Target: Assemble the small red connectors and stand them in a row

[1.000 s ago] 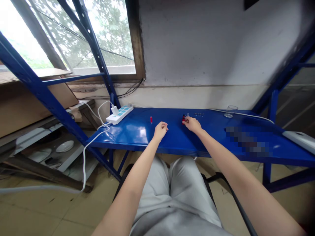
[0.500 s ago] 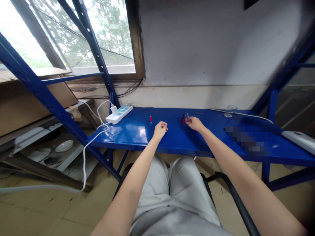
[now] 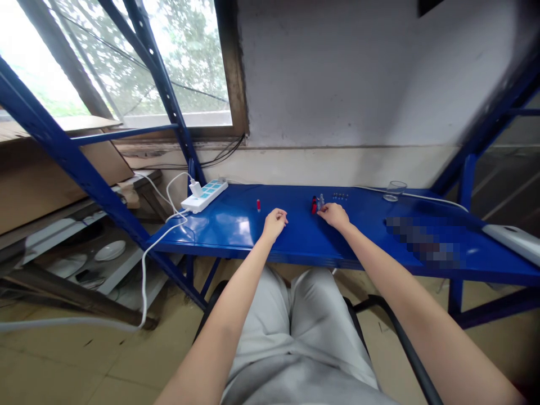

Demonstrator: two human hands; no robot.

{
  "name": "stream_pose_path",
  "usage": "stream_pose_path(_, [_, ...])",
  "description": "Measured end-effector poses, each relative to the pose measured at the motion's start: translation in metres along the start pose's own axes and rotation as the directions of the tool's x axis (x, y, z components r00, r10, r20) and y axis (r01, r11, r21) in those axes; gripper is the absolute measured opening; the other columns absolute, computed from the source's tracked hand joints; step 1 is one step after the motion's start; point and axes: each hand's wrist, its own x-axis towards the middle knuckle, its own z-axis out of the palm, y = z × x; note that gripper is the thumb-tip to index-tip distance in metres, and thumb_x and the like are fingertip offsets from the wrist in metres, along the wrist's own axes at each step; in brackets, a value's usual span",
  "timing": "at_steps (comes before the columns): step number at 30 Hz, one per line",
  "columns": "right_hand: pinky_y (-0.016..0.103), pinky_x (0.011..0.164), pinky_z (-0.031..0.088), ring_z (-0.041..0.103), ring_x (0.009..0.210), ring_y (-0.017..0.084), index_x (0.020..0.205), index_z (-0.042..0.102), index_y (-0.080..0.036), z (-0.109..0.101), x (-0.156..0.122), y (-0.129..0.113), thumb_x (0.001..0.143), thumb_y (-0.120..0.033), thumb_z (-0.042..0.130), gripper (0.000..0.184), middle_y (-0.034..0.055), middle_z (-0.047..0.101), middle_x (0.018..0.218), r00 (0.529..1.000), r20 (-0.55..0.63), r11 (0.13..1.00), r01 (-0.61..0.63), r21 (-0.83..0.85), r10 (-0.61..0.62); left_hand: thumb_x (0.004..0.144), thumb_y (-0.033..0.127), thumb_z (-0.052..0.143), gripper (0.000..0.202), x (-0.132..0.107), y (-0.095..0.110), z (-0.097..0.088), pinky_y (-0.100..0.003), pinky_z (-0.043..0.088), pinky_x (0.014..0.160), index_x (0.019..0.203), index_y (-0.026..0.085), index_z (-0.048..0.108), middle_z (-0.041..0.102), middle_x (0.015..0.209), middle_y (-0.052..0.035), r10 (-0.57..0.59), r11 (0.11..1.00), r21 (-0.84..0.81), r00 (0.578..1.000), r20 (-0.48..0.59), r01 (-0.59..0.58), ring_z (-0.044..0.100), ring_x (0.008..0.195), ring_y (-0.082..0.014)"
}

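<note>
My right hand [image 3: 333,215] rests on the blue metal shelf [image 3: 236,230] with its fingers curled round a small clear object [image 3: 321,201] too small to name. A small red and black piece [image 3: 314,205] stands just left of those fingers. Near the shelf's middle my left hand [image 3: 275,221] lies in a loose fist; what it holds, if anything, is hidden. A small red piece [image 3: 259,205] stands upright a little to the left of and behind that hand.
A white power strip [image 3: 205,195] with a plugged-in charger and white cable lies at the shelf's back left. A row of tiny dark parts [image 3: 341,196] and a clear glass [image 3: 395,190] sit at the back right. Blue rack posts frame both sides; plates lie on a lower shelf at left.
My right hand has shifted slightly from the red and black piece to the clear object beside it. The left hand has stayed put.
</note>
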Motion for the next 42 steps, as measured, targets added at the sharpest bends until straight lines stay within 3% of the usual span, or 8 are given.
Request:
stream_pose_path(12, [0.027,0.061,0.044,0.063,0.082,0.022,0.089,0.067,-0.018,-0.002,0.0,-0.002,0.075,-0.039,0.059,0.026,0.0101,0.067,0.092,0.999,0.029,0.999,-0.038,-0.014,0.039,0.072,0.011,0.047,0.011,-0.002,0.002,0.0,-0.02,0.04,0.055,0.078,0.016,0.054,0.056,0.059,0.0016,-0.002,1.0,-0.02,1.0,0.003,0.002,0.051,0.052,-0.0083])
stream_pose_path(17, [0.026,0.062,0.045,0.063,0.081,0.021,0.093,0.066,-0.016,-0.007,0.007,0.009,0.068,-0.043,0.065,0.037,0.0106,0.067,0.093,0.994,0.111,1.0,0.006,-0.005,-0.005,0.072,0.012,0.048,0.009,-0.003,0.003,0.0,-0.02,0.04,0.056,0.078,0.016,0.054,0.056,0.058,0.0018,-0.008,1.0,-0.029,1.0,-0.003,0.008,0.05,0.052,-0.0081])
stream_pose_path(20, [0.025,0.06,0.044,0.063,0.076,0.02,0.094,0.065,-0.016,-0.015,0.0,0.014,0.068,-0.043,0.064,0.038,0.0101,0.067,0.087,0.989,0.143,0.999,-0.029,0.013,0.027,0.072,0.013,0.048,0.009,-0.003,0.004,0.0,-0.02,0.04,0.056,0.078,0.016,0.054,0.056,0.059,0.0014,-0.001,1.0,-0.018,1.0,-0.001,0.001,0.05,0.051,-0.0081])
stream_pose_path(23, [0.026,0.06,0.043,0.063,0.072,0.019,0.085,0.065,-0.018,-0.021,-0.018,0.007,0.075,-0.041,0.057,0.026,0.0082,0.068,0.082,0.996,0.075,0.996,-0.052,0.069,0.047,0.073,0.013,0.048,0.01,-0.003,0.003,0.0,-0.02,0.04,0.055,0.079,0.016,0.055,0.057,0.06,0.0009,0.006,1.0,-0.006,1.0,0.002,-0.006,0.051,0.052,-0.0083])
stream_pose_path(26, [0.025,0.061,0.042,0.062,0.075,0.018,0.08,0.065,-0.02,-0.021,-0.036,-0.016,0.079,-0.037,0.052,0.021,0.0063,0.068,0.079,0.999,-0.036,0.986,0.036,0.164,-0.031,0.072,0.012,0.047,0.011,-0.002,0.002,0.0,-0.02,0.04,0.054,0.079,0.016,0.055,0.057,0.06,0.0009,0.013,1.0,-0.003,1.0,-0.003,-0.013,0.051,0.052,-0.0081])
stream_pose_path(33, [0.025,0.065,0.042,0.061,0.073,0.018,0.084,0.063,-0.02,0.006,-0.047,-0.074,0.084,-0.036,0.042,0.026,0.0054,0.067,0.078,0.955,-0.246,0.93,0.233,0.285,-0.164,0.072,0.011,0.047,0.01,-0.002,0.004,0.001,-0.02,0.041,0.055,0.078,0.016,0.054,0.056,0.059,0.0014,0.015,1.0,-0.025,1.0,-0.02,-0.016,0.051,0.052,-0.0081])
stream_pose_path(39, [0.023,0.062,0.04,0.059,0.071,0.016,0.084,0.061,-0.021,0.026,-0.052,-0.08,0.085,-0.035,0.039,0.026,0.0044,0.066,0.077,0.912,-0.29,0.874,0.376,0.307,-0.291,0.075,0.013,0.046,0.011,-0.002,0.003,0.003,-0.021,0.042,0.057,0.081,0.016,0.054,0.056,0.062,0.0006,0.036,0.999,-0.027,0.999,-0.038,-0.037,0.052,0.055,-0.0089])
stream_pose_path(42, [0.023,0.062,0.04,0.058,0.068,0.016,0.083,0.06,-0.021,0.028,-0.057,-0.078,0.085,-0.036,0.038,0.027,0.0034,0.065,0.074,0.913,-0.263,0.872,0.386,0.302,-0.312,0.08,0.018,0.044,0.015,-0.005,0.01,0.0,-0.021,0.043,0.062,0.092,0.017,0.052,0.057,0.069,-0.0004,0.118,0.993,0.002,0.978,-0.171,-0.12,0.051,0.058,-0.0087])
